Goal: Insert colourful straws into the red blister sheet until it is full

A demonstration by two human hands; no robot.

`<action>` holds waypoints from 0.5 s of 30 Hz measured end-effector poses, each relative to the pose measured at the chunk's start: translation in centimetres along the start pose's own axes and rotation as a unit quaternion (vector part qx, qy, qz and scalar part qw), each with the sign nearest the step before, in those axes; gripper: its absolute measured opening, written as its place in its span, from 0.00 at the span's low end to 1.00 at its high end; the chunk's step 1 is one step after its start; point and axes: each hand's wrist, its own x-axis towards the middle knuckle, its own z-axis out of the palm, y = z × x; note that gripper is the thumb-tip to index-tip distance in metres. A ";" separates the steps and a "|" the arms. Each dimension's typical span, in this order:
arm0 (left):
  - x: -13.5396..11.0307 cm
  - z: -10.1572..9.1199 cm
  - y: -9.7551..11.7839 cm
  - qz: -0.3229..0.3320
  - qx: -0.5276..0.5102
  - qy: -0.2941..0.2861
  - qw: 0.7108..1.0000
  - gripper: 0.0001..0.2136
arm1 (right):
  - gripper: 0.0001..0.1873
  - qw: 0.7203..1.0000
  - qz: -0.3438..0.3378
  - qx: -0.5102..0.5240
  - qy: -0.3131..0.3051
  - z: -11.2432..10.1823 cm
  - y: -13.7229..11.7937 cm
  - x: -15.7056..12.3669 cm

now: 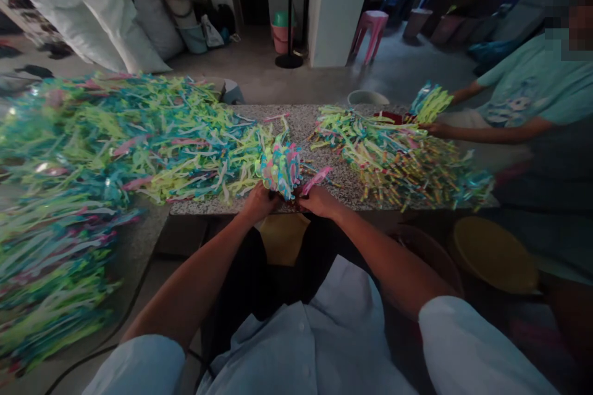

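Note:
My left hand [259, 200] is closed round the base of a bundle of colourful plastic strips [279, 168], whose blue, pink and green ends fan out above the fist. My right hand [315, 200] sits right beside it at the table's near edge, pinching a single pink strip [317, 179] that points up and to the right. Both hands rest against the edge of a speckled stone table [301, 126].
A large heap of green, blue and pink strips [115, 136] covers the table's left side. A second pile [393, 160] lies to the right, where another person's hands [435, 128] hold a bunch. Round basins [491, 253] sit below on the right. A pink stool [370, 28] stands behind.

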 end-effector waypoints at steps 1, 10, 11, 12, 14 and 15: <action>0.0 0.0 -0.1 0.002 -0.002 0.000 1.000 0.10 | 0.15 1.000 -0.006 -0.025 -0.008 -0.2 -0.3 0.0; -0.1 -0.2 -0.1 0.014 0.007 -0.005 1.000 0.08 | 0.18 0.972 -0.001 -0.232 -0.035 -1.2 -2.4 0.7; -0.1 -0.2 0.0 0.012 0.008 -0.004 1.000 0.08 | 0.18 0.971 0.002 -0.238 -0.039 -1.2 -2.5 0.7; -0.1 -0.2 0.0 0.012 0.010 -0.004 1.000 0.07 | 0.19 0.969 0.001 -0.243 -0.042 -1.3 -2.6 0.8; 0.0 -0.3 0.0 0.016 0.013 -0.006 1.000 0.07 | 0.20 0.966 -0.014 -0.253 -0.055 -1.4 -2.7 0.8; 0.0 -0.3 0.1 0.019 0.014 -0.007 1.000 0.07 | 0.20 0.963 -0.025 -0.259 -0.063 -1.4 -2.7 0.8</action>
